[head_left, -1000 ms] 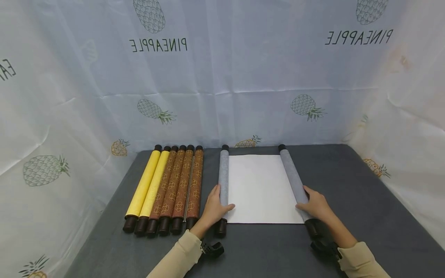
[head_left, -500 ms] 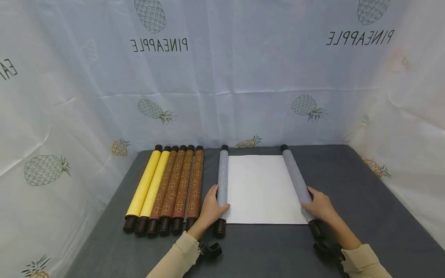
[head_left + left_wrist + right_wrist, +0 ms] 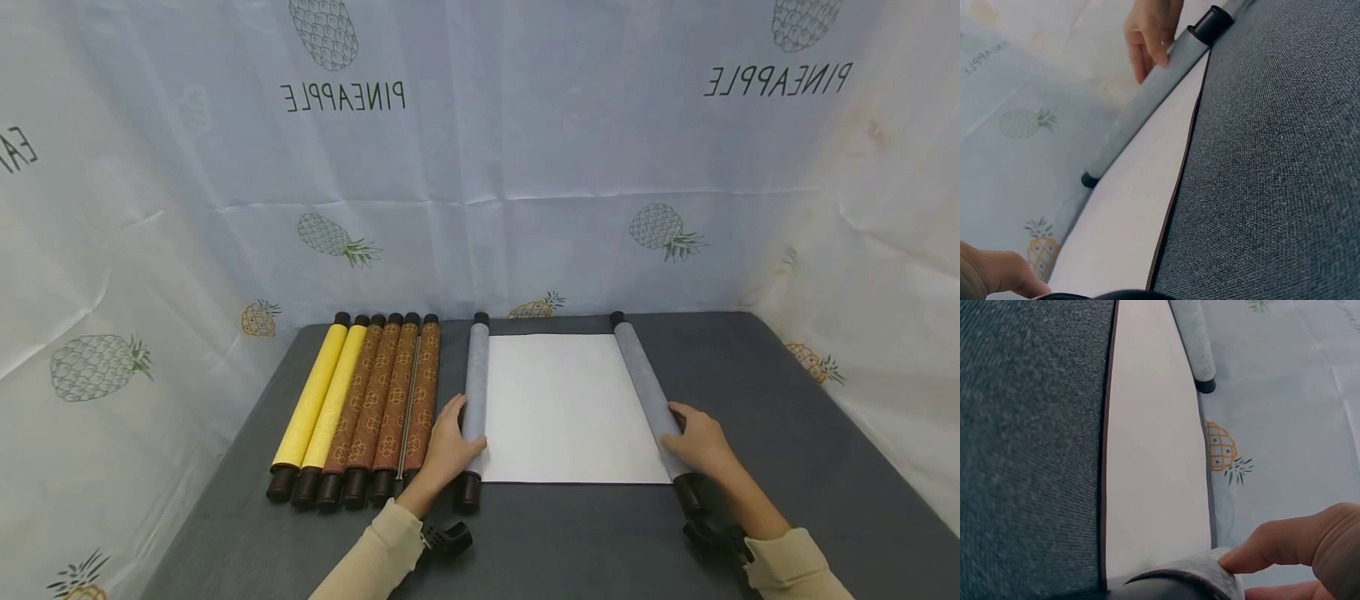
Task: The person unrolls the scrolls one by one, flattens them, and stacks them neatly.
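A grey-backed scroll lies partly unrolled, its blank white paper (image 3: 566,408) stretched flat between two grey rolls with dark end knobs. My left hand (image 3: 447,450) grips the near part of the left roll (image 3: 477,367), thumb on the paper side and fingers along the outer side. The near part of the right roll (image 3: 639,367) is held by my right hand (image 3: 703,442), thumb inward and fingers around the outside. In the right wrist view, the right thumb (image 3: 1272,545) presses the roll's grey surface. The left wrist view catches only the left thumb (image 3: 1007,272) at its lower corner.
Left of the scroll, rolled-up yellow scrolls (image 3: 311,400) and several brown patterned scrolls (image 3: 423,392) lie side by side. Everything rests on a dark grey table (image 3: 555,542). A pineapple-print curtain (image 3: 495,150) encloses the back and sides.
The two rolls have moved apart: the left hand shifted left with its roll, the right hand rightward with the other. More white paper shows between them. The other scrolls stayed put.
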`<state>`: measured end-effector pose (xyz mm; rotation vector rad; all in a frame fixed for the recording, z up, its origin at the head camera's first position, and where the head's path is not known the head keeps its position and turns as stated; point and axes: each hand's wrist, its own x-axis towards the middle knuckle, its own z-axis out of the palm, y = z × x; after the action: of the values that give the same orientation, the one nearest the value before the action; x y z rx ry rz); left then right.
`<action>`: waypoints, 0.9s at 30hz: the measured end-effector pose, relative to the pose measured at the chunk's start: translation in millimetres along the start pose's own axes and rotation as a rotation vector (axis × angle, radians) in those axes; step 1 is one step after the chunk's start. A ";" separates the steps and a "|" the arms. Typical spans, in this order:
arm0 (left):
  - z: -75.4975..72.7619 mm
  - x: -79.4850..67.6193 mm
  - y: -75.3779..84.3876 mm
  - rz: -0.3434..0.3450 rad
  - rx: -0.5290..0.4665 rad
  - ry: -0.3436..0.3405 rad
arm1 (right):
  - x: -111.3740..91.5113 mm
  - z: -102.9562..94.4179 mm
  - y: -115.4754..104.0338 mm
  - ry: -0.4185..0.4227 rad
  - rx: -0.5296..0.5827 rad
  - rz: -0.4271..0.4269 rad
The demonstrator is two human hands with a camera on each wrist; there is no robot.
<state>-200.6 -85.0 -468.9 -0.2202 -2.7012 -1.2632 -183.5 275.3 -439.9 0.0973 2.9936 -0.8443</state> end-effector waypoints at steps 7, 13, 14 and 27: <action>-1.3 -1.3 0.4 -0.005 -0.002 0.006 | -1.5 -4.2 1.6 0.003 -0.015 -0.023; -1.9 -2.4 1.7 0.002 -0.017 0.009 | -3.3 -3.8 5.6 0.010 -0.021 -0.035; -2.1 -2.4 1.7 0.008 -0.018 0.011 | -3.2 -3.4 6.2 0.012 -0.023 -0.036; -2.1 -3.8 -0.5 -0.050 -0.027 0.001 | -0.6 -3.7 11.0 -0.043 -0.056 0.001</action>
<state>-196.8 -87.2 -468.7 -0.1558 -2.7064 -1.3141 -182.2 286.6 -442.4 0.0776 2.9739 -0.7516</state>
